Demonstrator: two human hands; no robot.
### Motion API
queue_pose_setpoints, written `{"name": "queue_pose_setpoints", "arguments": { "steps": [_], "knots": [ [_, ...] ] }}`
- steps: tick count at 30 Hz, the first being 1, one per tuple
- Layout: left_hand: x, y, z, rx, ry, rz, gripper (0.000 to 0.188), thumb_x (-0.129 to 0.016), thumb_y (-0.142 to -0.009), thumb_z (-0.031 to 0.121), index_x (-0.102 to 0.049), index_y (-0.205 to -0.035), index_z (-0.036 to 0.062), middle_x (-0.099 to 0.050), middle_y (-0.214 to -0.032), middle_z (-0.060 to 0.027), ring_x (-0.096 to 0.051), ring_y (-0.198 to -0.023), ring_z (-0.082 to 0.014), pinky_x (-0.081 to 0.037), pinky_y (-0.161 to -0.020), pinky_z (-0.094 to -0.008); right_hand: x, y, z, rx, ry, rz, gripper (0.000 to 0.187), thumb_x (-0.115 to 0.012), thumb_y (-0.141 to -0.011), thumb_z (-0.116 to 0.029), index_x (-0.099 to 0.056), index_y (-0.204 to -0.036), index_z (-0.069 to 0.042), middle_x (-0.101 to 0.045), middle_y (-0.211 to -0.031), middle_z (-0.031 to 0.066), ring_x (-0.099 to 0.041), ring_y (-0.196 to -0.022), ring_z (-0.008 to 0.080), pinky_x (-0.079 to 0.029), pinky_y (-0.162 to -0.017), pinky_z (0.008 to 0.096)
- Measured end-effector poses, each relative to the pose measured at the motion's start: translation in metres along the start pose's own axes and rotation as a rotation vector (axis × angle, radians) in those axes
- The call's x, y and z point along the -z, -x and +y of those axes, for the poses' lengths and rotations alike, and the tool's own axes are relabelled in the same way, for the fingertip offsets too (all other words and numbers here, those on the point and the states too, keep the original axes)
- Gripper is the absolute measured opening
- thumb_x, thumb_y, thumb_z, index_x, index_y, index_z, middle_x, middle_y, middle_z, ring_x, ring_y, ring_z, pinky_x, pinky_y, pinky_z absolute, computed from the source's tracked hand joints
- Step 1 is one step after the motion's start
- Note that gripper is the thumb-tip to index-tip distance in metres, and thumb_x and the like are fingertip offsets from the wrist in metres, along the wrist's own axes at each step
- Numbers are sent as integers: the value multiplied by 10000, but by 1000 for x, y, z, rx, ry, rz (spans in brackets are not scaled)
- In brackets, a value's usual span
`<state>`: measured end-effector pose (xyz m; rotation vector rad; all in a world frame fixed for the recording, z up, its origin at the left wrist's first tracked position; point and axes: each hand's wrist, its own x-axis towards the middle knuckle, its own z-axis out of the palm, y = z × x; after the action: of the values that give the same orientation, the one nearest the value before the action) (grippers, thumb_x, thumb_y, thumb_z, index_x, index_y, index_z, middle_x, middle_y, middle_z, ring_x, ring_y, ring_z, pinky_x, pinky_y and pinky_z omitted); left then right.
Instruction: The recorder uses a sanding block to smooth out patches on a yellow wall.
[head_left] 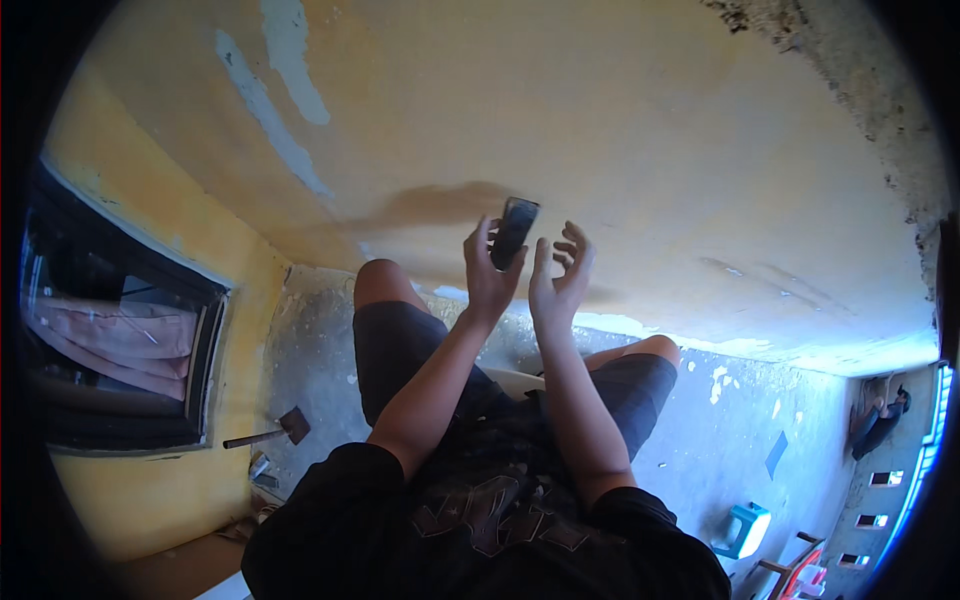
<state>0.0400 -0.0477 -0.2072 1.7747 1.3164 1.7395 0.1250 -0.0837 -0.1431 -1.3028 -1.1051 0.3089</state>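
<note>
Head view, left hand [491, 283] curled, holding phone [515, 233]

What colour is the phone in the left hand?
The phone in the left hand looks black, best seen in the head view.

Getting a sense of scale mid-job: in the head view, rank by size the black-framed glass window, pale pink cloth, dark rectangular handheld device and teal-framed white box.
1. Window
2. Pink cloth
3. Handheld device, in the left hand, and white box: too alike to rank
</note>
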Motion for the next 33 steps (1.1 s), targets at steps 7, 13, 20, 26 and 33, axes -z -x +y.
{"name": "queue_pose_setpoints", "arguments": {
  "steps": [7,13,20,26,33],
  "knots": [
    [-17,12,-23,-271,26,77,610,-770,-728,63,-434,-1237,36,-532,-1194,-178,-491,-1113,-347,-389,-952,-447,-24,8,18,-134,6,-36,489,-738,-813,-115,-423,-1163,18,-518,-1063,131,-602,-899,219,-521,-715,316],
    [-15,2,-15,-356,27,6,668,-781,-707,56,-396,-1253,45,-533,-1234,-203,-511,-1129,-359,-386,-965,-455,-27,-10,13,-92,154,45,461,-770,-763,-185,-510,-1097,-3,-566,-1003,137,-619,-760,256,-503,-678,364],
    [12,-10,-5,-253,86,-308,918,-777,-720,106,-200,-1420,-34,-459,-1321,-288,-506,-1194,-405,-431,-995,-446,-39,-26,16,89,324,134,462,-722,-751,-188,-537,-1143,-29,-571,-1021,136,-598,-857,301,-491,-703,405],
    [16,-34,-11,-217,218,-489,783,-568,-836,-13,-120,-1478,-8,-465,-1334,-290,-478,-1247,-389,-424,-1001,-416,-47,-25,18,92,294,246,484,-764,-762,-253,-534,-1107,-3,-562,-1040,183,-595,-905,366,-501,-733,426],
    [78,-140,22,-521,-82,-243,403,-511,-878,20,-476,-1276,-30,-598,-1182,-204,-570,-1128,-342,-423,-991,-399,-45,-54,5,360,425,348,447,-768,-702,-230,-556,-1030,-12,-542,-963,173,-529,-891,357,-434,-793,440]
  ]
}}
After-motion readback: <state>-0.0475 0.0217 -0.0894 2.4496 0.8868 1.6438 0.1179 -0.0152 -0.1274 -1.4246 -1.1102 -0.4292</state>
